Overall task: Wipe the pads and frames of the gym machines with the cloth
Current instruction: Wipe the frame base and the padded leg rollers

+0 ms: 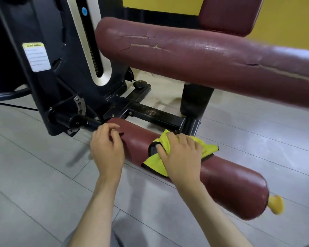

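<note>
Low over the grey floor [34, 166], the maroon lower roller pad [230, 184] ran from the black frame [155, 116] out to a yellow end cap [276, 204]. About midway along its top lay the yellow cloth [155, 164], bunched under the right hand [180, 154], whose fingers curled round it and pressed it to the pad; loose corners hung over both sides. The left hand [105, 147] sat at the pad's frame end, fingers loosely curled, holding nothing. Bare pad stretched from the cloth to the capped end. Above, the cracked upper roller pad [194, 57] overhung, well apart, with open floor on the near side.
</note>
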`<state>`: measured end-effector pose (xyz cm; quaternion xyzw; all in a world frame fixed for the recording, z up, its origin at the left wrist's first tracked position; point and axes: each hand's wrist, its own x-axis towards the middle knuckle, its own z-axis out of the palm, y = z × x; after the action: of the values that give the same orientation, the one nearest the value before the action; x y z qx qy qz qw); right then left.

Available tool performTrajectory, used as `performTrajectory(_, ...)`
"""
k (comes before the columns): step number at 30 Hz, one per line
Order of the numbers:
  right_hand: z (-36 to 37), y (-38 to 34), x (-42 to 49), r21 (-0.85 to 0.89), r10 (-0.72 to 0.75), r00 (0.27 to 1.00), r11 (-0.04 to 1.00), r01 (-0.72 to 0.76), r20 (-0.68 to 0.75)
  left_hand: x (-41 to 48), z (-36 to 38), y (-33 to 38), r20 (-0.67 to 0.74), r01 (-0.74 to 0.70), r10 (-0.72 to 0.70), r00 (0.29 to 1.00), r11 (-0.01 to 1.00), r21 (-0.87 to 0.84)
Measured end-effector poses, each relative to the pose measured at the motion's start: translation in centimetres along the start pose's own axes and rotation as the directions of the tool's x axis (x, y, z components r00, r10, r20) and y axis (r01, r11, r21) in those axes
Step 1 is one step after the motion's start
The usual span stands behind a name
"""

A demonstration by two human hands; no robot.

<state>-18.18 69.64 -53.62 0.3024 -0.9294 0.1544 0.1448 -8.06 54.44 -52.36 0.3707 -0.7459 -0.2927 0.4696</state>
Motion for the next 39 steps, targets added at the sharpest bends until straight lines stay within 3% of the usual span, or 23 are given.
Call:
performTrajectory(6, 0.4, 0.4, -2.6, -0.067, -0.111, 0.991, 0.992, 0.106, -0.076, -0.5, 1.8, 0.6, 0.003, -0.104, 0.104, 0.995, 0.993, 0.047)
performTrajectory(15, -0.6, 2.4, 1.1, 0.007, -0.085, 0.985, 0.996, 0.085, 0.15, -1.9, 3.4, 1.7, 0.092, -0.158, 0.144, 0.985, 0.971, 0.178)
performTrajectory(20, -2.2, 6.4, -1.1, 0.075, -0.114, 0.991, 0.991, 0.109, 0.076, -2.3, 4.2, 2.4, 0.104, -0.118, 0.097, 0.99, 0.966, 0.229)
performTrajectory(28, -7.3, 16.3, -8.1, 0.013, 0.048, 0.998, 0.999, -0.048, -0.046, -2.1, 3.9, 2.0, 0.111, -0.113, 0.091, 0.99, 0.97, 0.217)
performTrajectory(33, -5.7, 12.3, -6.2, -0.014, 0.175, 0.982, 0.984, -0.177, -0.077, -1.9, 3.2, 2.7, 0.083, -0.117, 0.103, 0.991, 0.973, 0.2)
performTrajectory(39, -1.3, 3.2, -0.8, -0.002, 0.011, 1.0, 1.0, -0.011, 0.012, -2.1, 2.4, 2.8, 0.075, -0.101, 0.088, 0.993, 0.975, 0.199)
